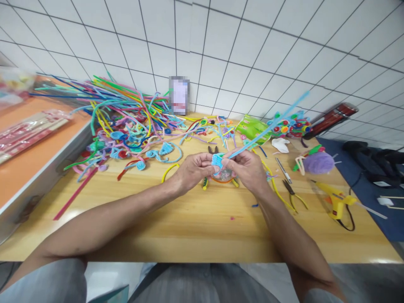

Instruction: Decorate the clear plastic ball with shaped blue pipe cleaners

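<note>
Fingers (229,164) over a half-hidden blue piece (216,160)

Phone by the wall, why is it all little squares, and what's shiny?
In the head view, the phone is masked by coarse blocks; pale glare marks the wooden table at its front right corner, with soft shadows nearer its middle.

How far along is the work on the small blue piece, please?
It looks partway. Done: the blue piece has a compact, ridged body. In hand: the left hand pinches it, and the right hand holds a long blue stem. Left: probably this stem's straight length, not yet bent; fingers hide whether it joins the piece.
</note>
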Action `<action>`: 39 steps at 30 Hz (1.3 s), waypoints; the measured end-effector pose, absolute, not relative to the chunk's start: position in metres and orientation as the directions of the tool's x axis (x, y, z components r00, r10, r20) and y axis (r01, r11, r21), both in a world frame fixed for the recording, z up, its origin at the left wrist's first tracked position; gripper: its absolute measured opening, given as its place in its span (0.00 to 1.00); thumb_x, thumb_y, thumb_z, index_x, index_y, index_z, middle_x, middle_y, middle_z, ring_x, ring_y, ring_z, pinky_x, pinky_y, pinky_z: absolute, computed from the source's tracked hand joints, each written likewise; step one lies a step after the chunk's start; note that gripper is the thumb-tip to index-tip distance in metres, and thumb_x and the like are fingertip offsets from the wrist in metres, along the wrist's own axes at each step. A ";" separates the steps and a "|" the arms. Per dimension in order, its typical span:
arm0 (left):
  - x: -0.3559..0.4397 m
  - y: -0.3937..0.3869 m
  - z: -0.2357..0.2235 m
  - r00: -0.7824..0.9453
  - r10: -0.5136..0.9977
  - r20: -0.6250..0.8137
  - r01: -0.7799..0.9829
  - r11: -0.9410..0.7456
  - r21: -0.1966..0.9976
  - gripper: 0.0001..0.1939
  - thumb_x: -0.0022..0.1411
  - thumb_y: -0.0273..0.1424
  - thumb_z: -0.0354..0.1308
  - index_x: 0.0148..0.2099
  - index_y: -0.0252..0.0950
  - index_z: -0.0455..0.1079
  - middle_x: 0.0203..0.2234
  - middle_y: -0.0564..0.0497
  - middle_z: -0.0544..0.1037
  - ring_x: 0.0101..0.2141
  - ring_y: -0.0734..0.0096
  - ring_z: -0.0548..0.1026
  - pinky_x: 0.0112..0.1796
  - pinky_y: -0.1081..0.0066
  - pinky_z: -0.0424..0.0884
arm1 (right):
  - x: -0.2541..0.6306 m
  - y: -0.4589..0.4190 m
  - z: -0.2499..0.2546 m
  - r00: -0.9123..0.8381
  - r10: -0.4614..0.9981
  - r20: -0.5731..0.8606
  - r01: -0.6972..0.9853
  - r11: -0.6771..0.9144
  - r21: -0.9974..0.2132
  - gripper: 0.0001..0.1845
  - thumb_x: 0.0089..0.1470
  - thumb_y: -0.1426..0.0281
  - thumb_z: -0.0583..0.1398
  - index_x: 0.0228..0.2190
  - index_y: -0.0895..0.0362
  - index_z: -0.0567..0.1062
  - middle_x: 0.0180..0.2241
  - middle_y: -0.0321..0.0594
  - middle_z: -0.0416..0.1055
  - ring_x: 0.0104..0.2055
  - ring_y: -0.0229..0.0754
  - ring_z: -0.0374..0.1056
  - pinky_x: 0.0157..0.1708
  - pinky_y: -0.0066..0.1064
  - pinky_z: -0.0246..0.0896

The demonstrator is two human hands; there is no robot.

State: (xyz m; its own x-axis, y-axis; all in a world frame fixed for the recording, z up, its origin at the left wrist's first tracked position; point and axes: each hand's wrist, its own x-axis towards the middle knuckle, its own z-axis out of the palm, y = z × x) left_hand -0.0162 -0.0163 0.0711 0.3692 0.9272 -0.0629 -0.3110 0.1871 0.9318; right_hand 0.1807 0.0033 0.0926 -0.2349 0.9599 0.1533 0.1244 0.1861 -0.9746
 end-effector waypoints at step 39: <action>-0.079 0.033 0.051 0.491 0.871 0.000 0.816 -0.460 0.350 0.27 0.57 0.35 0.70 0.58 0.36 0.75 0.46 0.41 0.77 0.49 0.48 0.78 0.49 0.57 0.73 | 0.175 0.012 0.078 0.074 0.956 0.285 0.003 0.285 -0.958 0.14 0.50 0.58 0.73 0.33 0.54 0.81 0.24 0.30 0.75 0.25 0.35 0.68 0.28 0.28 0.66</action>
State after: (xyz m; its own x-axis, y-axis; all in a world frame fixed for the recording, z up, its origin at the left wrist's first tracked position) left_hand -0.0794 0.0326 0.0511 0.4911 0.8711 -0.0003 0.8160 -0.4600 0.3501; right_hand 0.1746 0.0123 0.0777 0.0740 0.9557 0.2847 0.0029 0.2853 -0.9584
